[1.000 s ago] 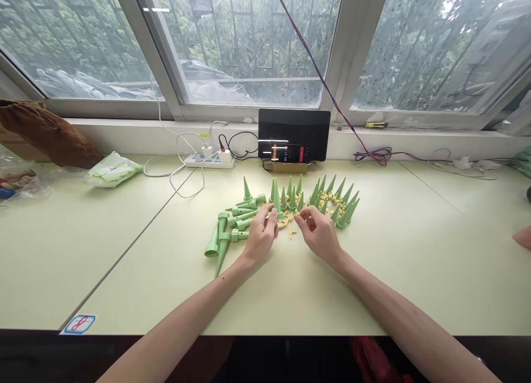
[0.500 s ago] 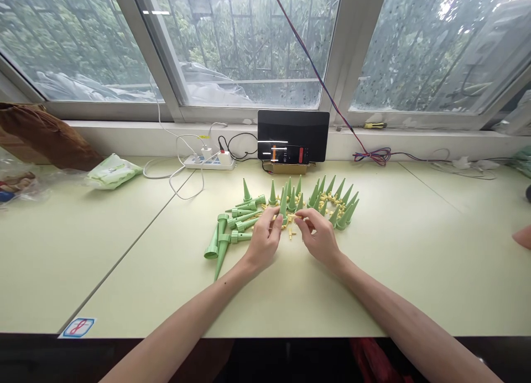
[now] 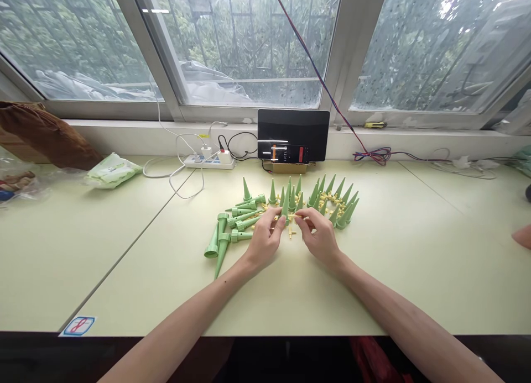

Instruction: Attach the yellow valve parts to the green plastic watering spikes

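Pinched between the thumb and fingers of my left hand (image 3: pixel 267 231) is a green plastic watering spike (image 3: pixel 285 205), its point upward. My right hand (image 3: pixel 317 232) is closed on a small yellow valve (image 3: pixel 294 216), which meets the base of that spike; how far it goes in cannot be made out. Another yellow valve (image 3: pixel 291 233) lies on the table just below. Left of my left hand, several green spikes (image 3: pixel 244 223) lie on their sides. Behind and right of my hands, several more spikes (image 3: pixel 344 214) stand points up around scattered yellow valves (image 3: pixel 332 198).
A dark tablet (image 3: pixel 292 130) with a phone (image 3: pixel 290 153) before it stands at the back. A white power strip (image 3: pixel 209 162), a green-white packet (image 3: pixel 113 171) and a brown bag (image 3: pixel 45 137) are to the left. Wires (image 3: pixel 379 155) lie coiled back right. Part of another person's hand (image 3: pixel 522 236) shows far right.
The spike in my left hand has shifted slightly right, closer to the yellow valve in my right hand. The things on the table have stayed in place.
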Demonstrator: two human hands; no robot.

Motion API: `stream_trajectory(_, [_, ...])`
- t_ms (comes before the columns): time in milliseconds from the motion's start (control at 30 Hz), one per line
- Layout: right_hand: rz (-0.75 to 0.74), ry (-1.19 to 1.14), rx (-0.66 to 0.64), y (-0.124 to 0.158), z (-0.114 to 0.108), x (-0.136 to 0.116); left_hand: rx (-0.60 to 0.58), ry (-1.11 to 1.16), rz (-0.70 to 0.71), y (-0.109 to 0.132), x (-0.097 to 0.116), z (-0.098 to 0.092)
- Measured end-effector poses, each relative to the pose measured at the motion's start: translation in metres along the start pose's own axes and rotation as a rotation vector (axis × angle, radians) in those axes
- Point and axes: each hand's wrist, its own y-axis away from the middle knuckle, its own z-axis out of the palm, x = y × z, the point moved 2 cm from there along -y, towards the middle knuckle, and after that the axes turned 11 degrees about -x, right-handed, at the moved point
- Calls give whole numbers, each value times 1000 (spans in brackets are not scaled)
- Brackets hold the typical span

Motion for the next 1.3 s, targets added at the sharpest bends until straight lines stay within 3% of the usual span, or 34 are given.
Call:
stream_trajectory(767, [38,-61,5,-1,-1,0,-35,23,-27,2,3,1])
stream_trajectory(1300, [204,-428,-67,1,1,-1,-61,38,-3,2,1,1])
